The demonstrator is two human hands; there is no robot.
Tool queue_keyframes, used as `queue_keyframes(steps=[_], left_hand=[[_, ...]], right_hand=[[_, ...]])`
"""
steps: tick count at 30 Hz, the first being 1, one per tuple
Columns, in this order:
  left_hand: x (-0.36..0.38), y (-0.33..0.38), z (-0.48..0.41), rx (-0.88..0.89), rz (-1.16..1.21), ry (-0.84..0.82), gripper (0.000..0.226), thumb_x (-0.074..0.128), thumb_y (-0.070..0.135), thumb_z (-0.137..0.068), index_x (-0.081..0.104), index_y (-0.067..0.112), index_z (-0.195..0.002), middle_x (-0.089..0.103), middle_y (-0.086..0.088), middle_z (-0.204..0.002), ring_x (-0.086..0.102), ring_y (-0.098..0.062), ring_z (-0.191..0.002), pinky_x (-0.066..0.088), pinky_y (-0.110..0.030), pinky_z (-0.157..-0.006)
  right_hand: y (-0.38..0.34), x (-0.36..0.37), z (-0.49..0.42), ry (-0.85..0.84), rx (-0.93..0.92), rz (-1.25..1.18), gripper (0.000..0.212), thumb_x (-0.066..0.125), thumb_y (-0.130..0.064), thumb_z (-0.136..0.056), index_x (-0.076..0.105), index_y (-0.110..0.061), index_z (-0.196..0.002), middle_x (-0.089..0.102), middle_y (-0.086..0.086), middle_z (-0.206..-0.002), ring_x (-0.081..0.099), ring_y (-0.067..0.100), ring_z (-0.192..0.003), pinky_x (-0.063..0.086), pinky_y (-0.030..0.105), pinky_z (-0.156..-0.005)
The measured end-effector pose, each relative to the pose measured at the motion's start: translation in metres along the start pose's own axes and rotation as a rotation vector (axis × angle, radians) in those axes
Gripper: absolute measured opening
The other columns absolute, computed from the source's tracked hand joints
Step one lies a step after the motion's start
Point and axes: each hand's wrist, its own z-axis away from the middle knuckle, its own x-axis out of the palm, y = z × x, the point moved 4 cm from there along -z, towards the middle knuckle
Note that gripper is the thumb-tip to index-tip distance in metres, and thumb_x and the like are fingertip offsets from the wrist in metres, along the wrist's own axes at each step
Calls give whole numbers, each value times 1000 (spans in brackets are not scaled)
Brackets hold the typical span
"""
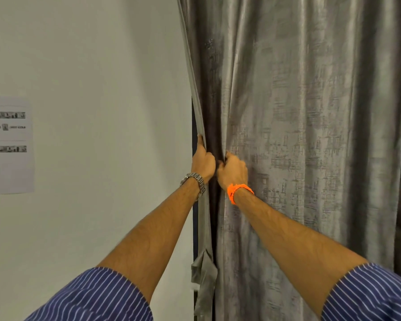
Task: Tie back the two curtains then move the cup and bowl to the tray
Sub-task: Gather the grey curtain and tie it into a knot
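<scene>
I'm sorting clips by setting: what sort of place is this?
Probably an indoor room, home or office unclear: a long grey curtain, a plain white wall, and a printed sheet stuck on it.

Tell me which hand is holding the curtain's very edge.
The left hand, wearing the metal watch, grips the curtain edge; the right hand, orange-banded, pinches a fold beside it.

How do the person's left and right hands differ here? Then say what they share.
The left hand wears a metal watch; the right hand wears an orange band. The left hand grips the curtain by its edge and reaches higher; the right hand bunches a fold further in. Both grip the same grey curtain.
</scene>
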Motion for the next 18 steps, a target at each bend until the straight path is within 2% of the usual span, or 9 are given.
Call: queue_keyframes(steps=[6,9,11,12,14,15,16,18], left_hand=[[9,-6,-9,-42,156,-42,59,33,6,-99,18,20,-154,51,-4,-137,58,-6,-92,47,-20,-83],[15,-2,-7,-92,265,-102,46,35,10,-100,37,14,-146,63,-6,-117,61,-13,-96,48,-35,-100],[18,4,-5,-118,342,-184,39,38,27,-102,47,14,-138,65,-4,-111,62,-16,-101,44,-41,-106],[20,6,-4,-136,338,-214,51,42,46,-97,47,16,-138,64,-4,-117,61,-17,-108,42,-43,-108],[19,9,-2,-165,235,-235,93,50,79,-75,37,21,-147,57,-4,-135,56,-20,-121,39,-43,-110],[18,12,0,-163,159,-231,104,56,81,-70,29,21,-151,52,-6,-142,53,-23,-126,38,-44,-111],[16,15,1,-152,76,-213,107,62,74,-72,22,18,-153,46,-9,-146,50,-26,-129,38,-44,-111],[15,17,-3,-126,-35,-152,102,69,56,-79,17,10,-153,41,-13,-150,47,-29,-132,38,-44,-111]], right_hand=[[-5,-2,0,-74,-63,-73,24,47,-2,-84,63,-5,-103,69,17,-89,66,33,-83,57,43,-74],[-7,0,4,-98,-87,-120,28,50,0,-85,63,-6,-109,71,16,-95,68,29,-87,58,42,-77],[-9,1,6,-98,-93,-138,26,51,-1,-87,64,-7,-109,71,12,-95,69,24,-87,59,38,-78],[-11,0,7,-94,-100,-141,22,52,-3,-87,64,-8,-105,72,10,-92,69,23,-84,59,36,-76],[-13,-2,8,-102,-106,-124,12,53,-5,-87,63,-9,-92,69,7,-79,66,21,-73,58,35,-68],[-13,-4,9,-110,-106,-101,9,53,-4,-86,60,-9,-85,66,8,-73,64,22,-68,57,36,-64],[-14,-5,9,-118,-105,-77,10,53,-3,-85,59,-9,-80,63,9,-70,62,24,-65,56,37,-61],[-13,-7,10,-139,-105,-62,10,53,0,-83,58,-9,-79,61,10,-66,61,24,-61,52,33,-54]])
